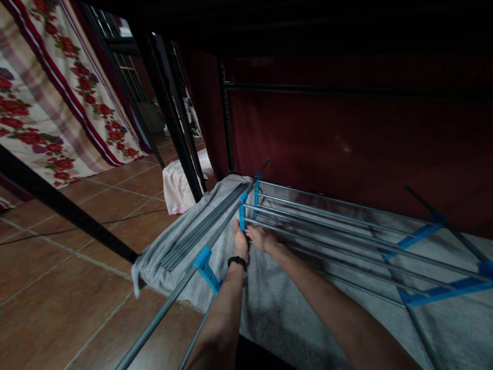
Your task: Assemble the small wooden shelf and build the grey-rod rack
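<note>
We reach both arms forward and down over the grey blanket (269, 303), forearms converging toward one spot on the rack (346, 226). Our left hand (241, 240), with a black band (236, 262) at the wrist, is closed around the lower end of the blue bracket (242, 211) where the long side pole (185, 282) meets the crossbars. Our right hand (262, 238) lies just beside it, fingers curled over the nearest bar (308, 239), touching the left hand or nearly so; we cannot tell how tightly it grips. The rack lies flat on the blanket, its grey bars running off to the right toward more blue brackets. A bundle of loose rods (204, 226) rests on the blanket just left of the pole. Beyond are tiled floor (57, 298), black posts and a floral curtain (46, 97).
</note>
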Action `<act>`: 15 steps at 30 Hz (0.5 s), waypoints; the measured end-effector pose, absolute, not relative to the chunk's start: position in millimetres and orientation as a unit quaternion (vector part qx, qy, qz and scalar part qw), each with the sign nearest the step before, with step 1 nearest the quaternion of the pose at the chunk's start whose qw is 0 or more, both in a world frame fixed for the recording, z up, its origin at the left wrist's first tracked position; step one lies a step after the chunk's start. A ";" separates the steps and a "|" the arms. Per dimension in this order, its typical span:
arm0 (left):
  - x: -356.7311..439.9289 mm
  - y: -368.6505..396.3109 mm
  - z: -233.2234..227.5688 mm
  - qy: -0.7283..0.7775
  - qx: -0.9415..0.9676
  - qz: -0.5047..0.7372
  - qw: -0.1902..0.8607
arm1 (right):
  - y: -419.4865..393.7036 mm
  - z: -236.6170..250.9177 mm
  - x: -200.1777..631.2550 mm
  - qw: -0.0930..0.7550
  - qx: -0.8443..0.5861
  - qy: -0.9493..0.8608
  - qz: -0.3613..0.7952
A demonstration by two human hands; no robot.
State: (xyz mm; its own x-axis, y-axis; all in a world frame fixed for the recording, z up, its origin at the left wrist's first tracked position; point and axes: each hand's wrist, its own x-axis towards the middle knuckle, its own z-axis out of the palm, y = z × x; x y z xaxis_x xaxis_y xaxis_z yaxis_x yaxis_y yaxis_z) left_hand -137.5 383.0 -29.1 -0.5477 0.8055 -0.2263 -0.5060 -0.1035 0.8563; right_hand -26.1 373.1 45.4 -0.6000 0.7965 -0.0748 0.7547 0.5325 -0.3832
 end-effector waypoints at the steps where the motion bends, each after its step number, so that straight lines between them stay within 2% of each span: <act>1: -137.0 382.6 -27.9 0.506 0.152 0.728 0.436 | 374.2 44.7 -26.4 0.052 -0.445 -0.873 0.194; 4: -135.3 381.4 -23.6 0.535 0.162 0.729 0.395 | 377.7 41.3 -27.0 0.054 -0.449 -0.868 0.204; 9: -135.2 379.8 -18.2 0.539 0.187 0.721 0.392 | 382.5 37.9 -28.1 0.087 -0.436 -0.863 0.239; 15: -134.3 377.0 -11.3 0.551 0.200 0.712 0.386 | 386.9 40.4 -30.7 0.079 -0.429 -0.863 0.256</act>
